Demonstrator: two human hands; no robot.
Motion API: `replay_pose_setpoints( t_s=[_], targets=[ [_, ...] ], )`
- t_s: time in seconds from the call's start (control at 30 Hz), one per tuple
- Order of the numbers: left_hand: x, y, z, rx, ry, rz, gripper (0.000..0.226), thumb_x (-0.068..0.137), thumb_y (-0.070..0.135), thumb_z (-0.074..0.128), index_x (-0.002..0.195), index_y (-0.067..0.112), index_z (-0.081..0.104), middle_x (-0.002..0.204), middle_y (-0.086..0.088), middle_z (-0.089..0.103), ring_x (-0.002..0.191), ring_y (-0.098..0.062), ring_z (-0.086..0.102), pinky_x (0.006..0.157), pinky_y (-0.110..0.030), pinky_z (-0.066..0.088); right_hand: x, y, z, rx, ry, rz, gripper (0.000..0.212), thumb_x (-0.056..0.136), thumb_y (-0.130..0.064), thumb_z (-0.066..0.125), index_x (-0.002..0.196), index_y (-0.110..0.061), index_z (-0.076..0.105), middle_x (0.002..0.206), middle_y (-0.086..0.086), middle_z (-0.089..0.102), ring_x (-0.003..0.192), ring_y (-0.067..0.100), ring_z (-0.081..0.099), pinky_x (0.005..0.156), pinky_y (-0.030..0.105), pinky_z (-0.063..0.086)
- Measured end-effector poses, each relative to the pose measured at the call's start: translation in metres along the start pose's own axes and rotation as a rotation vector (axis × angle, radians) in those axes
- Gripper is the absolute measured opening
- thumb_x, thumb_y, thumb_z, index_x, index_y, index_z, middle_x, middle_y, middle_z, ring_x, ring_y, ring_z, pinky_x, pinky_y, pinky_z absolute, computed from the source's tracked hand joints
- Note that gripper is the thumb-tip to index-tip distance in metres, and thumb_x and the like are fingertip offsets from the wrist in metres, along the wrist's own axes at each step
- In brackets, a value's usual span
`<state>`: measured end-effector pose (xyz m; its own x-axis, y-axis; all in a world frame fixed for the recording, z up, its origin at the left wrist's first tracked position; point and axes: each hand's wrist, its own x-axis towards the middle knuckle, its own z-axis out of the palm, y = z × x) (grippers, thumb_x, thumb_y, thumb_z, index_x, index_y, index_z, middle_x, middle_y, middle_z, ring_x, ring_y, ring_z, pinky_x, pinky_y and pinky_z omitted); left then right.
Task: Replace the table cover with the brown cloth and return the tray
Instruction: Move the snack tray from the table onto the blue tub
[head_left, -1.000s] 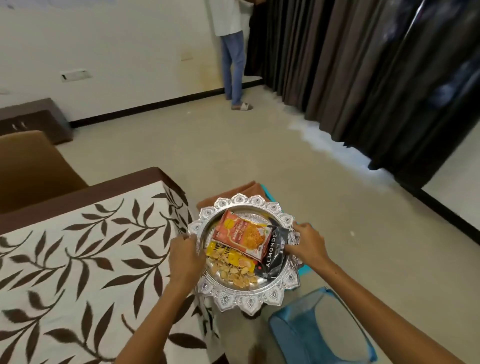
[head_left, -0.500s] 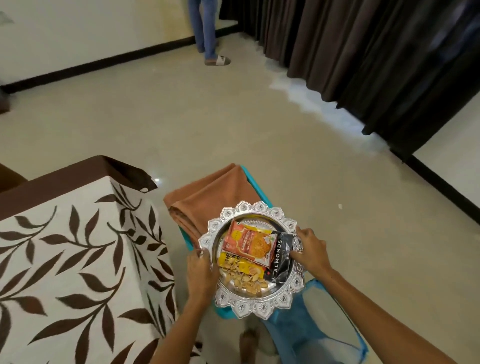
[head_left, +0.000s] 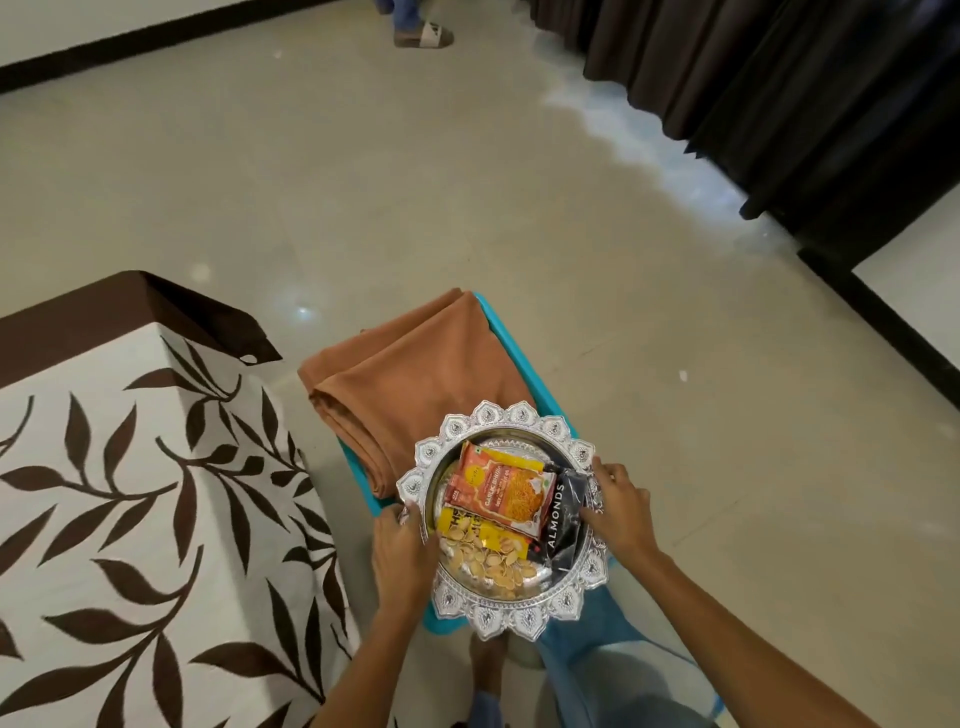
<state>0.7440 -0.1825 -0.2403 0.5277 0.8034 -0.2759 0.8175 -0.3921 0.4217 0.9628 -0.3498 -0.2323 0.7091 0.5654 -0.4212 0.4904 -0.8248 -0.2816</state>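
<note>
Head view, left to right. Table (head_left: 31, 332): patterned cover (head_left: 130, 493) still on; in the last second I have carried the tray off it, so the cover can now come off. Brown cloth (head_left: 415, 374): folded on a blue stool (head_left: 519, 358), just beyond my fingers. Left hand (head_left: 397, 551): fingers curled over the tray's near-left rim. Tray (head_left: 498, 423): silver, holds snack packets, half over the cloth and stool; resting or hovering, cannot tell. Right hand (head_left: 618, 512): gripping the right rim.
</note>
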Motion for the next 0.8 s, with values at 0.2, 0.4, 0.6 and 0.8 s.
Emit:
replay_pose_setpoints(
  t_s=[0.2, 0.4, 0.6, 0.8],
  targets=[
    [-0.007, -0.001, 0.005, 0.008, 0.015, 0.003, 0.040, 0.079, 0.016, 0.073, 0.115, 0.007, 0.059, 0.112, -0.017, 0.056, 0.099, -0.030, 0.054, 0.073, -0.037, 0.051, -0.001, -0.001, 0.005, -0.002, 0.020, -0.018, 0.078, 0.081, -0.026, 0.071, 0.145, -0.011, 0.030, 0.129, 0.014, 0.048, 0.109, 0.029, 0.056, 0.091, 0.041, 0.042],
    [-0.011, 0.001, -0.006, -0.020, 0.006, 0.018, 0.036, 0.086, 0.017, 0.064, 0.120, 0.008, 0.056, 0.116, -0.015, 0.058, 0.104, -0.030, 0.054, 0.080, -0.039, 0.049, -0.005, 0.000, 0.004, -0.013, 0.017, -0.051, 0.075, 0.083, -0.024, 0.069, 0.145, -0.008, 0.030, 0.131, 0.015, 0.047, 0.108, 0.031, 0.057, 0.092, 0.040, 0.047],
    [-0.022, 0.003, -0.025, -0.020, 0.075, 0.139, 0.038, 0.084, 0.017, 0.066, 0.120, 0.008, 0.058, 0.108, -0.011, 0.066, 0.095, -0.029, 0.062, 0.078, -0.041, 0.054, -0.025, -0.012, -0.002, -0.001, 0.188, -0.109, 0.045, 0.080, -0.006, 0.067, 0.123, 0.000, 0.056, 0.118, 0.019, 0.060, 0.098, 0.035, 0.061, 0.084, 0.042, 0.051],
    [-0.073, 0.013, -0.068, 0.003, 0.289, 0.303, 0.043, 0.072, 0.005, 0.078, 0.112, -0.001, 0.065, 0.107, -0.019, 0.067, 0.096, -0.037, 0.065, 0.081, -0.046, 0.053, -0.088, -0.079, -0.017, 0.174, 0.358, -0.330, 0.024, 0.083, -0.005, 0.064, 0.106, -0.006, 0.066, 0.105, 0.010, 0.065, 0.088, 0.028, 0.064, 0.068, 0.035, 0.053]
  ],
)
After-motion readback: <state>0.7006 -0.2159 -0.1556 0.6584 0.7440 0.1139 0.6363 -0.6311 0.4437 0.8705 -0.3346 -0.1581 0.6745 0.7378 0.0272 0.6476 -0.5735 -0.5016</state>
